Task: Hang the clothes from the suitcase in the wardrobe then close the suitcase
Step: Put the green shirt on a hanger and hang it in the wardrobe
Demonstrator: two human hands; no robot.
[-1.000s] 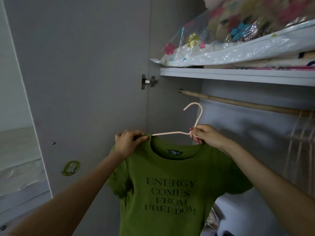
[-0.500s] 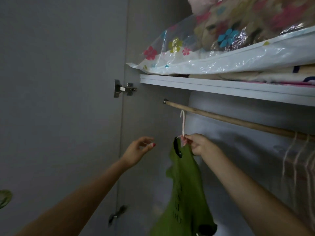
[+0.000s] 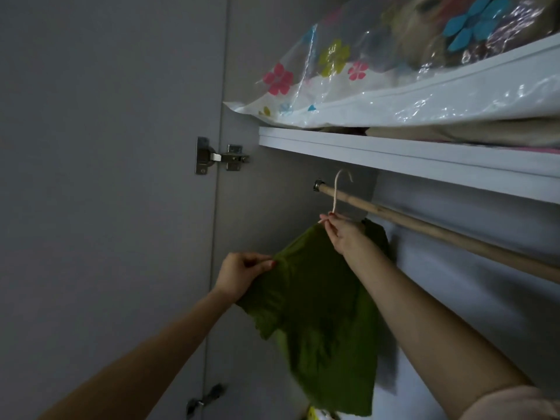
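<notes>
Hanger (image 3: 335,195) hook now up over the rod (image 3: 424,225), right hand (image 3: 344,234) pinching its neck; left hand (image 3: 242,275), open before, pinches the green shirt (image 3: 318,313) shoulder.

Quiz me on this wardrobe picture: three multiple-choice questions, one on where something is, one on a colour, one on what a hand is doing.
1. Where is the hanger's hook?
A. At the wooden rail
B. On the door hinge
C. On the shelf

2. What colour is the T-shirt?
A. Red
B. Green
C. White

3. What is the left hand doing?
A. Hanging free
B. Pressing the door
C. Pinching the T-shirt

Answers:
1 A: the hanger crosses the wooden rail.
2 B: the T-shirt is green.
3 C: the left hand pinches its edge; the right hand holds the hanger.
</notes>
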